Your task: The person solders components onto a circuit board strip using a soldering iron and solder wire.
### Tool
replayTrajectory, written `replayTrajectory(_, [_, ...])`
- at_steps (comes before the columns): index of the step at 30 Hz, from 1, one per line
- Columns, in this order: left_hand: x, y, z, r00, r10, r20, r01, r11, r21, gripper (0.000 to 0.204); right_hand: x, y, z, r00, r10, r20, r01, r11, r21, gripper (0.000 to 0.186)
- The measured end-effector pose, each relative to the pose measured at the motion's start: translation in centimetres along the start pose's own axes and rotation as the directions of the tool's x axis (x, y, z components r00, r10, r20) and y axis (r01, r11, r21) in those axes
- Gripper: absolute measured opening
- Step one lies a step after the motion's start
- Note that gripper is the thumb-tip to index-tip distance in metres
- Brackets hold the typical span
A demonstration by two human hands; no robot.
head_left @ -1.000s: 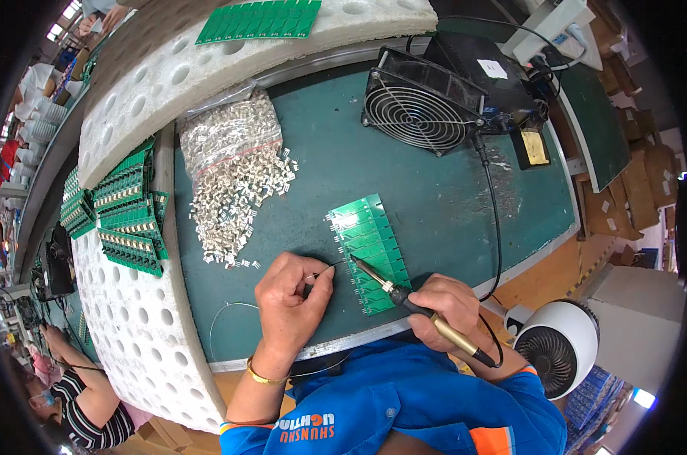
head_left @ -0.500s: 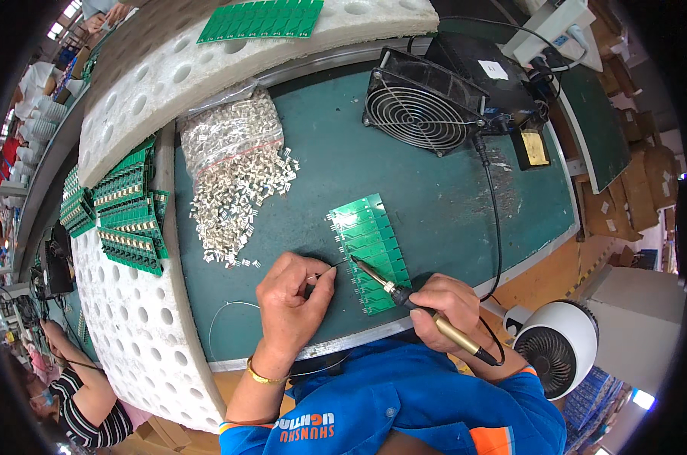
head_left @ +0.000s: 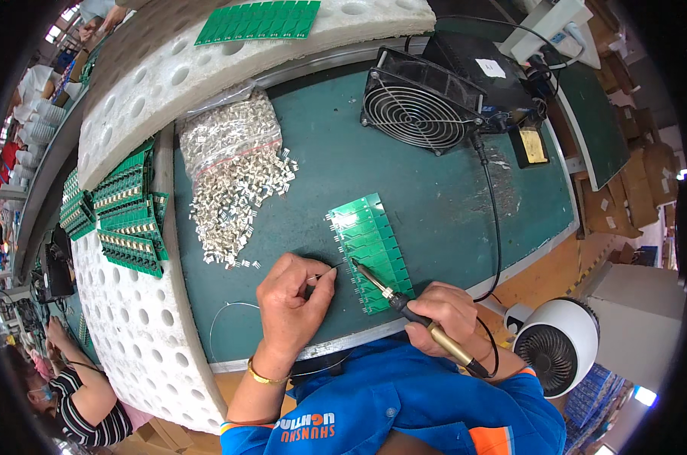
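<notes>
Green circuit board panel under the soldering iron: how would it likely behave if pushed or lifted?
The panel looks thin and flat, so it is probably light and fairly stiff. Lying flat on the green table, it would likely slide rather than tip. The small pale parts along its left edge might snag.

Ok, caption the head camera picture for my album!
Left hand pinching thin silvery wire, right hand holding a gold-and-black soldering iron over a green rectangular circuit board.
</notes>
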State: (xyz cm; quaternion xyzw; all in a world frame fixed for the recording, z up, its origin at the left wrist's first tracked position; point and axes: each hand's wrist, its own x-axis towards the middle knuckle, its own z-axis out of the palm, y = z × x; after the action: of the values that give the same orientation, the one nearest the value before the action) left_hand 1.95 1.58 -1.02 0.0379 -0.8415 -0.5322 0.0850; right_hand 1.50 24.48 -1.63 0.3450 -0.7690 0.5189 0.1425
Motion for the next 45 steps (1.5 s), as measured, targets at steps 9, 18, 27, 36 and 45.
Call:
replayTrajectory(9, [0.15, 0.13, -0.08, 1.000, 0.021, -0.006, -0.020, 1.000, 0.016, 0.008, -0.34, -0.83, 0.25, 1.000, 0.004, 0.029, -0.002, 0.998, -0.070, 0.031])
replayTrajectory(18, [0.16, 0.29, -0.16, 1.000, 0.008, 0.001, -0.008, 1.000, 0.000, 0.008, -0.53, -0.83, 0.37, 0.999, -0.010, 0.037, 0.013, 0.997, -0.081, 0.030])
replayTrajectory(27, [0.18, 0.03, 0.19, 1.000, 0.019, -0.009, -0.019, 1.000, 0.004, 0.008, -0.56, -0.64, 0.58, 0.999, -0.032, 0.009, 0.033, 0.995, -0.092, 0.029])
replayTrajectory(36, [0.33, 0.20, 0.35, 0.999, 0.039, -0.028, -0.038, 0.999, 0.033, 0.009, -0.45, -0.73, 0.46, 0.999, -0.029, 0.027, 0.031, 0.996, -0.087, 0.028])
replayTrajectory(45, [0.34, 0.18, 0.28, 0.999, 0.044, -0.028, -0.043, 0.998, 0.042, 0.009, -0.25, -0.87, 0.10, 0.999, -0.031, 0.034, 0.035, 0.995, -0.094, 0.025])
